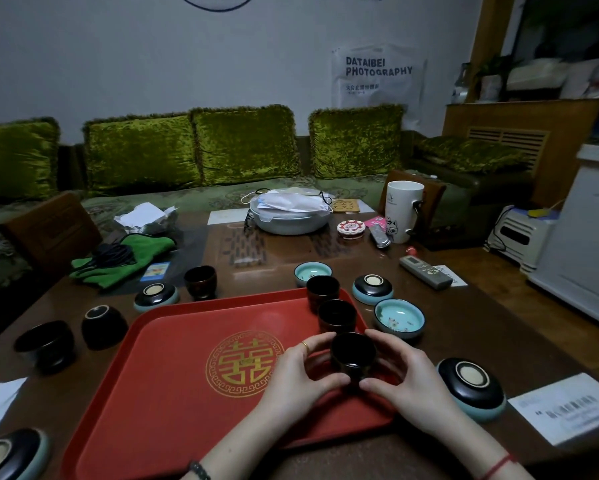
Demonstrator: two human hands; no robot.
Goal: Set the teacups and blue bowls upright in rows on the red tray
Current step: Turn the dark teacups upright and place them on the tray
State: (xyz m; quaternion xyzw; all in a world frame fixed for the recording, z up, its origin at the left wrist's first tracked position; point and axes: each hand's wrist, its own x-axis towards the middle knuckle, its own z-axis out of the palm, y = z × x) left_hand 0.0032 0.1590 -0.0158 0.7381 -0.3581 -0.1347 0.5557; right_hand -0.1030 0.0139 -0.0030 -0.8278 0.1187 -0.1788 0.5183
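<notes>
Hands (353, 379), red tray (173, 368), brown table (447, 317)

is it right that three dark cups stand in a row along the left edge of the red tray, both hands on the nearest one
Not quite. The head view shows the three dark cups along the right edge of the red tray, not the left. Both the left hand and right hand are on the nearest cup.

Behind my work area I've got a green cloth (124, 259) with a dark cord on it, a lidded grey dish (290, 220) with a face mask on top, a tall white mug (402, 211), a grey remote (425, 271), and green cushions (246, 145) along the sofa.
</notes>
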